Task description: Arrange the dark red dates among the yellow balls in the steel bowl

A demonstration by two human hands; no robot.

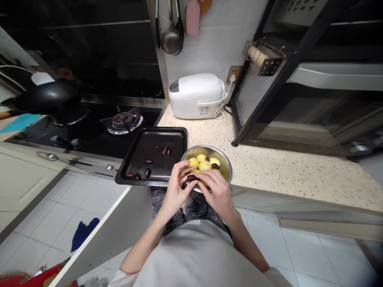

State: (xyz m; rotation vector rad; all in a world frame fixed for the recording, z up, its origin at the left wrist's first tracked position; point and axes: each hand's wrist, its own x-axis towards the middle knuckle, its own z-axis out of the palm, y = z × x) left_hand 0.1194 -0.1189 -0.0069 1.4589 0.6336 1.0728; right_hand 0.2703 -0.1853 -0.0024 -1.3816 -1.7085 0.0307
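Observation:
Over the near side of a metal bowl (228, 159), my left hand (178, 185) and my right hand (216, 189) pinch one dark purple oval fruit (192, 178) between their fingertips. Several round yellow pieces (205, 166) lie in the bowl, with a couple of dark fruits (214, 166) among them. To the left, touching or very close to the bowl, a black baking tray (158, 137) carries several small dark red and purple fruits (148, 172), spread apart. My fingers hide the bowl's near left part.
A white appliance (197, 95) stands against the wall behind the bowl. Left is a gas stove (124, 119) with a black wok (44, 95). An oven (308, 115) stands at the right. A cabinet door (119, 227) hangs open below the tray.

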